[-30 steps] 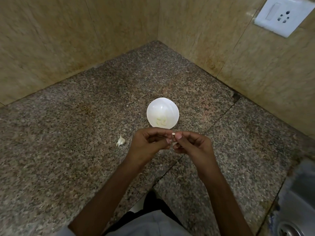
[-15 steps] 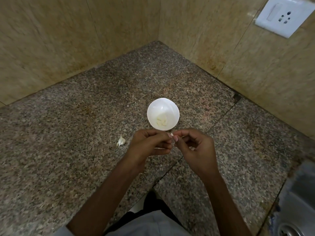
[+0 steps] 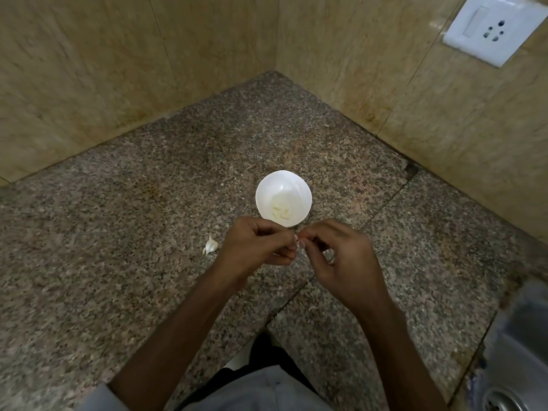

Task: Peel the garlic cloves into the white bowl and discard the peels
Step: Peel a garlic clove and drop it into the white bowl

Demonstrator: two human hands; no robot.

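Barely shifted since a second ago: your right hand (image 3: 338, 256) has rolled outward, pinch unchanged. Clove (image 3: 296, 240) sits mid-frame between both hands, just below the bowl (image 3: 284, 178), mostly hidden. Left hand (image 3: 258, 247) curls round it; right thumb and forefinger pinch its tip, likely the peel. Expect it light, hard, slick once bare, with papery skin that tears. Grip the body and pull from the tip. Peeled cloves (image 3: 281, 212) lie in the bowl. One unpeeled piece (image 3: 211, 246) is on the counter (image 3: 118, 247), left of your hands.

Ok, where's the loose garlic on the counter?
Head view: the garlic lies on the counter just left of the left hand, nearer than the white bowl.
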